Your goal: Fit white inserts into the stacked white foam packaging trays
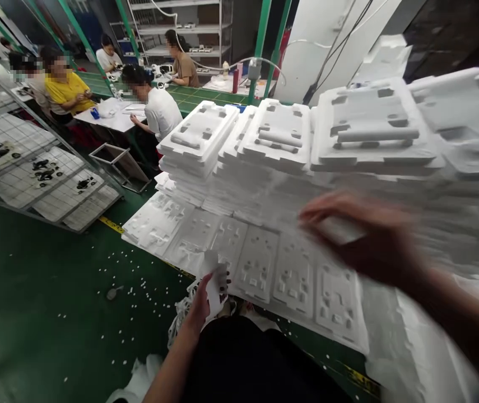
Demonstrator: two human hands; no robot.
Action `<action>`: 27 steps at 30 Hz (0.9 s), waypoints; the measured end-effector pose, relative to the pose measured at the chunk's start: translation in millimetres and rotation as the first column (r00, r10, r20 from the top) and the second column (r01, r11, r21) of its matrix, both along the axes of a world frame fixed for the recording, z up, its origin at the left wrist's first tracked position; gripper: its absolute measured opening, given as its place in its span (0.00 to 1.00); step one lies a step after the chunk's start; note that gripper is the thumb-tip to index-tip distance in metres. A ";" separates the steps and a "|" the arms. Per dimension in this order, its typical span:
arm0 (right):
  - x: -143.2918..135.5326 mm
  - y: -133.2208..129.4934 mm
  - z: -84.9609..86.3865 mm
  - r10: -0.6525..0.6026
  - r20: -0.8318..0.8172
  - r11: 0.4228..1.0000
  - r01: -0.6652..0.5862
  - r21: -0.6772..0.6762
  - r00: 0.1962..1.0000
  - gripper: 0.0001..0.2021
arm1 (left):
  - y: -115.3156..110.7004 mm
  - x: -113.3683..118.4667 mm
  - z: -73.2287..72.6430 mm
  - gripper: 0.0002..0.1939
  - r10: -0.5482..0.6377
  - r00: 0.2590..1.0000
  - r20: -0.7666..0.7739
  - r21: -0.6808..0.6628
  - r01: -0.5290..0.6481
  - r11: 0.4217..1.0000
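My left hand (pixel 200 302) grips a narrow white foam piece (pixel 216 288) low in the view, beside my legs. Its fingers wrap round the piece, and the tips show on the far side. On the right, my right hand (pixel 361 229) hovers in front of the stacked white foam trays (pixel 373 123). Motion smears its fingers, so I cannot make out whether they are closed or hold anything. Below it lies a row of molded foam sheets (pixel 258 263) with small recesses, spread side by side.
A wire rack cart (pixel 54 173) with small model vehicles stands at left. Several people sit at work tables (pixel 113 115) behind the foam stacks. White bits litter the green floor (pixel 75 313). Plastic bags (pixel 138 380) lie near my left arm.
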State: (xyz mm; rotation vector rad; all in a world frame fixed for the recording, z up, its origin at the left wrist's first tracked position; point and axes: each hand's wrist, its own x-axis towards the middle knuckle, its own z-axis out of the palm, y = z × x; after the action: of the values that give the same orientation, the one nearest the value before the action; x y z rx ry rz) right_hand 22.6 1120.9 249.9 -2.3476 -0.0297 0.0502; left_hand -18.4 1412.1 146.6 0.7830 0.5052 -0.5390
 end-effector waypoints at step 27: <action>10.4 116.5 -43.7 0.769 0.249 0.635 -0.747 -0.197 0.589 0.23 | 11.5 -0.2 42.6 0.16 -0.466 0.884 -0.042 0.627 0.387 0.676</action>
State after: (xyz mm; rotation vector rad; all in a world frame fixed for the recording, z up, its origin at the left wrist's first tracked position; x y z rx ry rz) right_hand 33.0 1237.4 206.2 -2.2102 -1.2277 0.1003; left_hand -18.6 1423.6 189.2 1.5973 0.3793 -0.7677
